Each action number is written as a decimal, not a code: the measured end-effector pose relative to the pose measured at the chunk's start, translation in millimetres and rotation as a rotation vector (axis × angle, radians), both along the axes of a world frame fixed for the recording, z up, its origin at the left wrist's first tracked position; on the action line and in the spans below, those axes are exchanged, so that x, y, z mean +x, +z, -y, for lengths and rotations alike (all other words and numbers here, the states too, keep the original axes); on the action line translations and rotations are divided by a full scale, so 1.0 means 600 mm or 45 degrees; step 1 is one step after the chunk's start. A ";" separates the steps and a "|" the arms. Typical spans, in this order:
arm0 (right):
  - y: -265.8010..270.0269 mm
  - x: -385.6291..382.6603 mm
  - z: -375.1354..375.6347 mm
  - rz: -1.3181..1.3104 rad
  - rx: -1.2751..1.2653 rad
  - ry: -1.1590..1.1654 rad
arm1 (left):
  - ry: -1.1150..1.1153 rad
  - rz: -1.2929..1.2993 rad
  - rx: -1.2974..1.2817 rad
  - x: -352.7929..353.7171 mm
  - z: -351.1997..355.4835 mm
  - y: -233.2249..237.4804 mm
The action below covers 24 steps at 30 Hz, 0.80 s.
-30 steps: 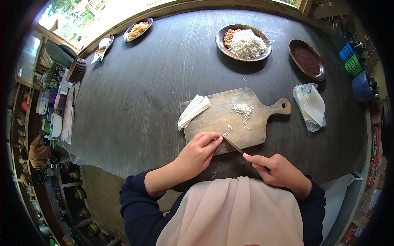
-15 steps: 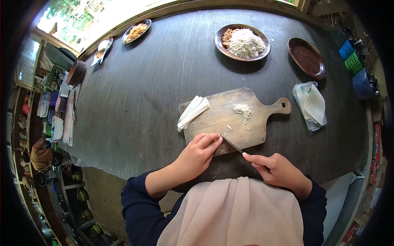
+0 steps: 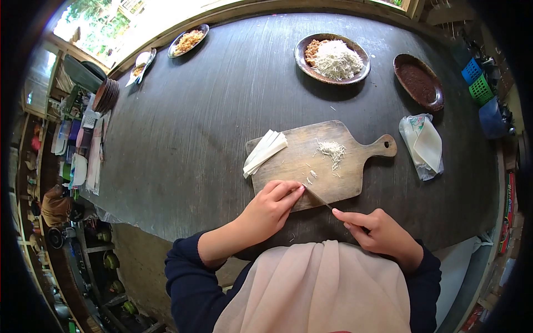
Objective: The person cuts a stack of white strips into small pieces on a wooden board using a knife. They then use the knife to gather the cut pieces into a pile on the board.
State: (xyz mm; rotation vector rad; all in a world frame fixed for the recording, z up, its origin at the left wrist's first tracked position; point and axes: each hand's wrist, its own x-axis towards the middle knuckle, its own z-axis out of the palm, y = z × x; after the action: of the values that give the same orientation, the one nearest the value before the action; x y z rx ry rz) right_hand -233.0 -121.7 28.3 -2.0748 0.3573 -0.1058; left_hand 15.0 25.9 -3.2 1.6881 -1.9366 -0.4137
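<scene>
My right hand [image 3: 371,228] is wrapped round the handle of a knife [image 3: 320,200], whose blade reaches up and left to my left fingertips. At the lower left of a wooden cutting board [image 3: 302,147], my left hand [image 3: 278,204] is closed, fingers pressed down; what they hold is hidden beneath them. A few thin white slivers [image 3: 311,177] lie just beyond the blade. Further up the board is a small heap of fine white shreds [image 3: 331,150]. Flat white strips [image 3: 265,152] are stacked at the board's left edge.
A bowl [image 3: 300,58] at the back holds white shreds and brown pieces. An oval dark dish [image 3: 419,82] and a plastic packet with white sheets [image 3: 422,145] lie to the right. Back left are a small plate of food [image 3: 189,42] and stacked brown dishes [image 3: 105,95].
The whole view has shifted slightly. Both hands keep nearly the same pose at the board, and the slivers by the blade lie a little differently.
</scene>
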 end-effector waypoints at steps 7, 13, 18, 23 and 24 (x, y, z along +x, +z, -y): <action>-0.004 -0.002 0.001 -0.073 -0.041 0.013 | -0.002 0.002 0.017 0.000 0.000 0.001; 0.004 0.001 -0.002 -0.064 -0.007 0.005 | 0.000 0.023 0.018 0.001 0.000 0.001; -0.004 0.002 -0.003 -0.093 -0.041 0.000 | 0.003 0.045 0.036 -0.002 -0.001 0.003; -0.010 0.001 -0.002 -0.066 -0.017 0.014 | -0.001 0.054 0.013 -0.002 -0.001 -0.001; -0.012 0.001 -0.001 -0.060 -0.010 0.025 | 0.001 0.050 0.009 -0.002 -0.001 -0.001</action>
State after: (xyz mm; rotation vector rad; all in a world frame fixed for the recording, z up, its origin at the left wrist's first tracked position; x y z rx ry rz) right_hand -232.5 -120.9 21.3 -2.0905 0.3654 -0.0465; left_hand 14.0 26.5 -3.8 1.7134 -1.9649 -0.3903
